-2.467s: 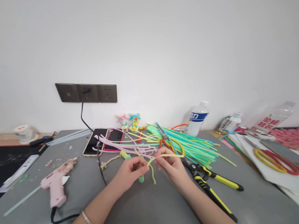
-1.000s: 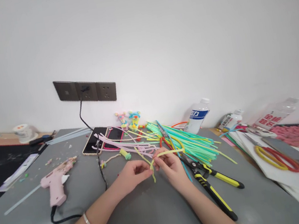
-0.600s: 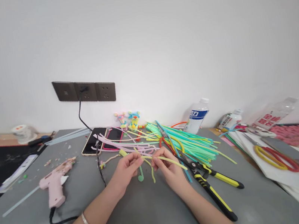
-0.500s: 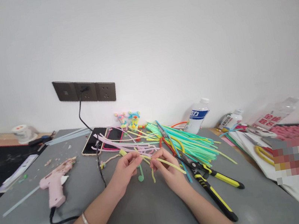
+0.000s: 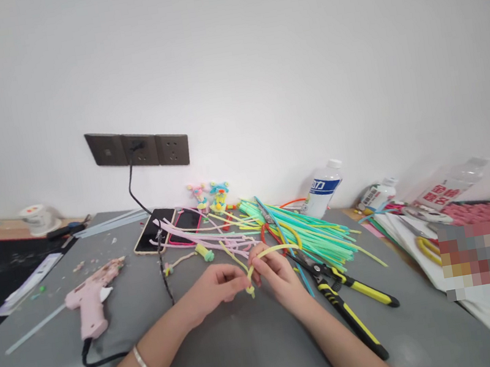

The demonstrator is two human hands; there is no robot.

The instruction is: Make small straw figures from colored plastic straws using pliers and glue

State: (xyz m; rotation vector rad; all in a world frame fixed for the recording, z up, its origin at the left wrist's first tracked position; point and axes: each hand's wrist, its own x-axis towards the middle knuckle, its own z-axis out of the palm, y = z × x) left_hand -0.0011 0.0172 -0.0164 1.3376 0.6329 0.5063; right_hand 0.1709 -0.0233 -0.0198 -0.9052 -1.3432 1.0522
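Observation:
My left hand pinches the lower, twisted end of a yellow pipe cleaner. Close beside it, my right hand grips the same pipe cleaner, whose free end curves up and to the right. Another thin yellow length rises to the upper left between the hands. Behind my left hand lies a small rolled yellow-and-green piece. Lilac pipe cleaners and a bundle of green pipe cleaners lie beyond my hands. Yellow-and-black pliers rest right of my right hand.
A pink glue gun with a black cord lies at left. Two phones rest near the wall socket. Two small figures and a bottle stand at the back. Papers and scissors are at right.
My left hand has moved slightly down and right to the pipe cleaner's twisted end. The free end on the right has swung upward into an arc. The green curl below the hands no longer shows there.

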